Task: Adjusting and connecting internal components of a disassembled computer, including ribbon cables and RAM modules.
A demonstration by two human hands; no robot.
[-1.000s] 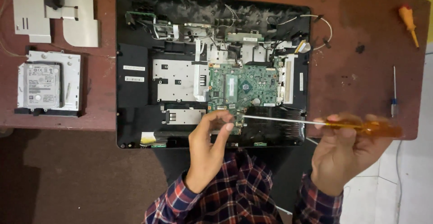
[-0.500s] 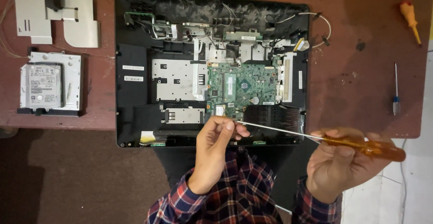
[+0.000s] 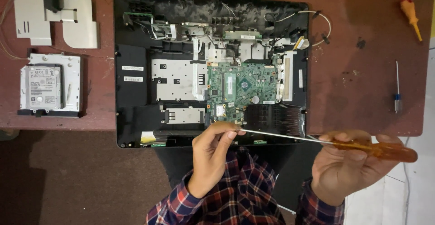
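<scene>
Moved: both hands have drawn back toward the body since a second ago, off the green board and down to the near edge of the case.
Left hand: left hand has thumb and fingertips pressed together on the tip of the long screwdriver, just over the case's near rim.
Right hand: right hand is curled around the amber handle, off the table's near right corner, above the pale floor.
Screwdriver: lies almost level between the hands, shaft crossing the case's lower right corner.
Case: opened black computer case overhangs the table's near edge; green circuit board sits right of centre.
Table: brown table has open room right of the case, with only a thin blue-handled driver and a small orange screwdriver near the right edge.
Left side: hard drive in its bracket and grey metal plates lie apart from the case.
</scene>
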